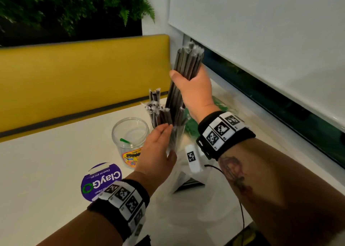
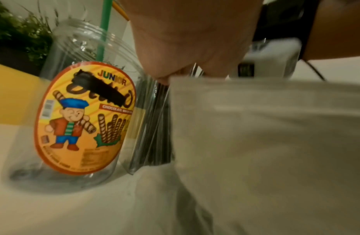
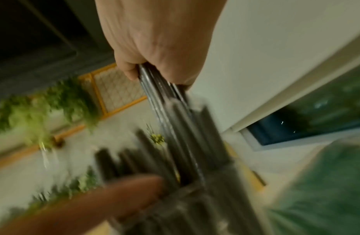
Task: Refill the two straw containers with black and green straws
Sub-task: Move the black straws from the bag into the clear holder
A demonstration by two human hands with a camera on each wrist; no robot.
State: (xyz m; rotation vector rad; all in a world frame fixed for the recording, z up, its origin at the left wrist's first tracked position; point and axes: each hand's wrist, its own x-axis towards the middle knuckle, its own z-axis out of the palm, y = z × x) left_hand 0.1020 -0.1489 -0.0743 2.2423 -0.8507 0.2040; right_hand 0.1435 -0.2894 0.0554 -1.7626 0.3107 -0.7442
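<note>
yellow bench (image 1: 84, 74) | white table (image 1: 46, 161) | fern wall (image 1: 74, 6) | white blind (image 1: 261, 31) over dark window (image 1: 280, 100)

Head view: moderate, even indoor light, soft shadows under the forearms on the white surface (image 1: 46, 161), straight edges bowed toward the borders by the wide lens. Left wrist view: dim and warm-tinted, label on the jar (image 2: 84, 117) legible, near cloth out of focus. Right wrist view: heavy motion blur; black straws (image 3: 185, 135) smeared.

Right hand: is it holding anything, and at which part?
The right hand grips a bundle of black straws around its upper half, fingers wrapped round it; the lower ends point into the container.
</note>
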